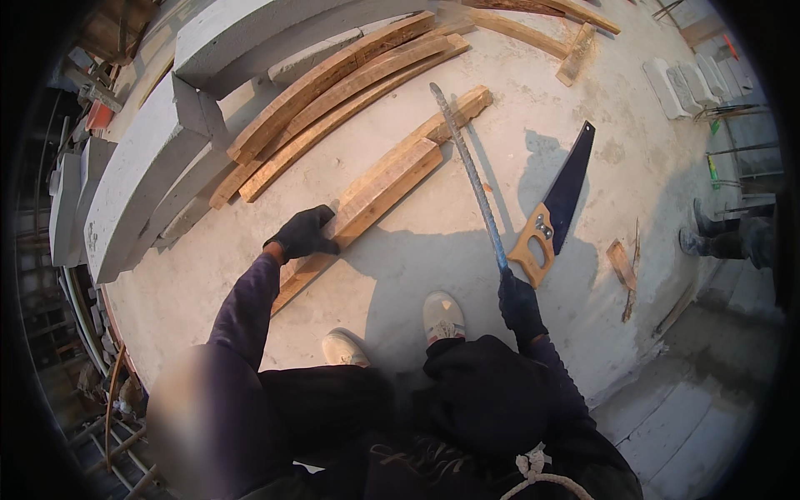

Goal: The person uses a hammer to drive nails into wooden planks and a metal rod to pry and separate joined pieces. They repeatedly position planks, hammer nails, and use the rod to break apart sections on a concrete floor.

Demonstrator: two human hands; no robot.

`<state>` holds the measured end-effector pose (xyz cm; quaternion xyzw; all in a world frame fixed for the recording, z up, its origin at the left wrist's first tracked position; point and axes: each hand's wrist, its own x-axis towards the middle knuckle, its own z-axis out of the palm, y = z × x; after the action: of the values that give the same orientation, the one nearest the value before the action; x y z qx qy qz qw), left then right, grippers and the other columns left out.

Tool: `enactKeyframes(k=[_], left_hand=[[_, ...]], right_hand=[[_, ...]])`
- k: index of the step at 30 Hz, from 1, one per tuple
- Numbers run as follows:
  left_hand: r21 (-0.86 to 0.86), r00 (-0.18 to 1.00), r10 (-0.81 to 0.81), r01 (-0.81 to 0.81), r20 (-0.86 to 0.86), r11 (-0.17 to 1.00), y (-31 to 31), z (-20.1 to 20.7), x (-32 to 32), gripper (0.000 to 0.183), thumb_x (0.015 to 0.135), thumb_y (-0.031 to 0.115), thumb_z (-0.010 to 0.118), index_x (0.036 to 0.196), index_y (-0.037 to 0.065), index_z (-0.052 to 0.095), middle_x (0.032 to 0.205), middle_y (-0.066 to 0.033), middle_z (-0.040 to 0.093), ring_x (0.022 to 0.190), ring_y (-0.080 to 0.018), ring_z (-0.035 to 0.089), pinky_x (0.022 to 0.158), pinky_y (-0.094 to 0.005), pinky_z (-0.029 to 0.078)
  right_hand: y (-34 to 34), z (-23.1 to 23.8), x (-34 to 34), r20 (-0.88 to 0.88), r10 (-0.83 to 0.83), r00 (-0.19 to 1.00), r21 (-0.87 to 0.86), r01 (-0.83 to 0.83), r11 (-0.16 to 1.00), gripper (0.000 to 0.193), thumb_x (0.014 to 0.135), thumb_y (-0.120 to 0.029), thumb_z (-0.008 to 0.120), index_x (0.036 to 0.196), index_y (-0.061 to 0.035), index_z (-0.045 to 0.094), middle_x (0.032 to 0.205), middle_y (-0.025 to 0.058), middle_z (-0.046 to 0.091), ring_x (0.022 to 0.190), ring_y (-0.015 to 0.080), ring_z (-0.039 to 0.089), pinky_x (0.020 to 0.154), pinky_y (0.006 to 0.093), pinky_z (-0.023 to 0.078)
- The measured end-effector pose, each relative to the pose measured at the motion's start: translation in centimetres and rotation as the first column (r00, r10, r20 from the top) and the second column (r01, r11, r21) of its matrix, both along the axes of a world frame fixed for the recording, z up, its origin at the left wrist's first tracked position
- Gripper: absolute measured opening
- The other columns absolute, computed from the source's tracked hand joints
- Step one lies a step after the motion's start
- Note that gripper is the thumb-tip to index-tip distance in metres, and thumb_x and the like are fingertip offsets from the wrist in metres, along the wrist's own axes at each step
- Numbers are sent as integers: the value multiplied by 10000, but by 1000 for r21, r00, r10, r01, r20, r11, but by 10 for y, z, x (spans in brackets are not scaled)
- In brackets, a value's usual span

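Observation:
My left hand (303,234), in a black glove, grips the near part of a squared timber (390,190), thumb on one side and fingers on the other. That timber rests on a second, longer timber (461,115), whose far end sticks out beyond it. In my right hand (520,305), also gloved in black, is the lower end of a long ribbed steel bar (475,179). The bar slants up and away, its far tip just past the far end of the timbers. A handsaw (557,200) with a dark blade and wooden handle lies on the floor, right of the bar.
Several timbers (333,92) lie beside grey concrete blocks (150,167) at the left. More wood pieces (575,54) are at the far side. Wood scraps (622,264) lie on the right, near another person's boots (704,229). My shoes (442,317) are close to the timbers.

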<state>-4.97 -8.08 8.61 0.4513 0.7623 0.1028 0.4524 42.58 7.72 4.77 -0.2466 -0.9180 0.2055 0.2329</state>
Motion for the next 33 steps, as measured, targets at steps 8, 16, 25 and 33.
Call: enactKeyframes(k=[8, 16, 25, 33], left_hand=[[4, 976, 86, -87, -201, 996, -36, -40, 46, 808, 778, 430, 847, 1417, 43, 539, 1335, -187, 611, 1233, -343, 621, 1046, -438, 497], [162, 709, 577, -566, -405, 808, -168, -39, -8, 794, 839, 603, 774, 1355, 32, 581, 1345, -205, 611, 1221, -376, 616, 1013, -456, 505], [202, -788, 600, -615, -135, -762, -428, -113, 14, 1022, 773, 716, 774, 1448, -5, 512, 1389, -217, 580, 1312, -338, 552, 1125, -471, 434], [-58, 462, 690, -851, -557, 523, -529, -185, -82, 625, 727, 351, 862, 1191, 28, 597, 1110, -165, 707, 1056, -277, 697, 899, -376, 566]], right_hand=[[-22, -24, -8, 383, -327, 864, -905, 422, 54, 420, 1089, -454, 499, 835, -128, 571, 603, -48, 427, 457, 74, 437, 417, 255, 341], [-34, -58, 15, 259, -165, 952, -822, 307, 480, 212, 1062, -162, 561, 1192, 5, 572, 702, 9, 517, 497, 127, 500, 427, 306, 414], [-44, -71, -11, 293, 20, 956, -341, 85, 936, 238, 985, -41, 624, 1203, 35, 564, 662, 37, 531, 512, 204, 544, 450, 355, 449], [-56, -73, -24, 432, -130, 892, -613, 396, 683, 240, 970, -36, 634, 1185, 42, 564, 668, 43, 535, 526, 214, 552, 461, 363, 454]])
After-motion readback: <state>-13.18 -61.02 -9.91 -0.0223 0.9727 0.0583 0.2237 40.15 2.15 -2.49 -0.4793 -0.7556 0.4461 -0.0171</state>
